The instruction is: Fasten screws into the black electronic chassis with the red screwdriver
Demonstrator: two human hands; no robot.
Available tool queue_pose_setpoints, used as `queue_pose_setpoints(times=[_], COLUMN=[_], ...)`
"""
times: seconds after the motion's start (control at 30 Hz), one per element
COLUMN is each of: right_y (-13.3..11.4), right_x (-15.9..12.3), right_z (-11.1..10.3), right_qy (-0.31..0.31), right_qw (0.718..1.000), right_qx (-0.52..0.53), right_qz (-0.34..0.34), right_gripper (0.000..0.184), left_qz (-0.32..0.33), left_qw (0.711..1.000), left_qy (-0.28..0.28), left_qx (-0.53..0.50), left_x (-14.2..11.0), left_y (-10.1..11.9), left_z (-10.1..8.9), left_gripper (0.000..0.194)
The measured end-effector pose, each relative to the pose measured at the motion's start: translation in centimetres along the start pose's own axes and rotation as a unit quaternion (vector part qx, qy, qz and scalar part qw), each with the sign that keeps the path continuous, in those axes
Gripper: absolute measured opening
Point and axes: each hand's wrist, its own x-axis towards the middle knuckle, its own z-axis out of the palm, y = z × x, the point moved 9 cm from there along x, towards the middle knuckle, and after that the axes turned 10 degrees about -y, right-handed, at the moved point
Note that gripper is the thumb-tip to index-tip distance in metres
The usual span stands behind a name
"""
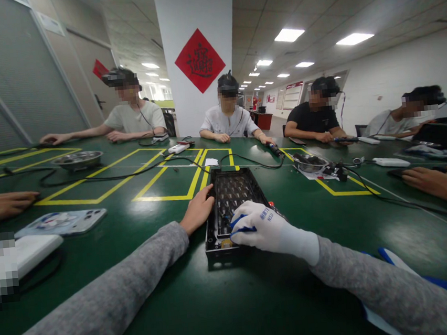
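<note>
A black rectangular case (212,239) lies on the green table in front of me, with rows of small shiny metal pieces (231,190) inside a black inner frame. A yellowish part (226,243) shows at its near end. My left hand (198,210), bare, is closed on the case's left edge. My right hand (261,227) wears a white glove with blue fingertips. Its bent fingers are pressed together over the near right part of the case. What they hold, if anything, is hidden. Something small and red (271,204) sits at the case's right side.
A phone (70,222) and a white device (42,251) lie at left. Metal bowls (78,160) stand on the table (174,309), where cables cross yellow tape rectangles. Another glove (380,321) lies under my right forearm. Several people sit around; co-workers' hands rest at both sides.
</note>
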Motion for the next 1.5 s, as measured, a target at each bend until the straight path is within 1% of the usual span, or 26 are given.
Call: queue_pose_setpoints(times=[0.27, 0.4, 0.53, 0.8, 0.93, 1.07, 1.33, 1.5], right_y=[0.22, 0.22, 0.14, 0.42, 0.25, 0.03, 0.43, 0.15], right_x=[0.04, 0.04, 0.03, 0.06, -0.01, 0.05, 0.01, 0.04], right_z=[-0.01, -0.13, 0.07, 0.02, -0.12, 0.11, 0.05, 0.08], right_qy=[-0.004, 0.001, -0.005, -0.001, 0.002, -0.009, 0.001, -0.002], right_qw=[0.999, 1.0, 1.0, 0.999, 1.0, 1.0, 1.0, 1.0], right_qx=[0.032, 0.014, -0.003, 0.031, 0.014, -0.007, 0.025, -0.008], right_qz=[0.01, 0.014, 0.001, 0.01, 0.01, -0.004, 0.004, -0.005], right_gripper=[0.02, 0.019, 0.018, 0.022, 0.019, 0.018, 0.019, 0.019], left_qz=[0.0, 0.001, 0.002, 0.0, -0.001, -0.004, -0.01, -0.006], left_qw=[1.0, 1.0, 1.0, 1.0, 1.0, 1.0, 1.0, 1.0], left_qy=[-0.003, -0.003, -0.002, -0.003, -0.001, -0.004, -0.008, -0.006], left_qx=[0.0, 0.001, 0.003, 0.002, 0.0, 0.001, 0.006, 0.006], left_x=[0.12, 0.05, 0.11, 0.03, -0.04, 0.03, 0.1, 0.13], left_y=[-0.12, -0.06, -0.14, 0.02, 0.1, -0.02, -0.02, -0.05], left_z=[0.05, 0.05, 0.11, 0.02, -0.12, -0.01, 0.06, 0.04], left_gripper=[0.054, 0.054, 0.054, 0.054, 0.055, 0.055, 0.054, 0.055])
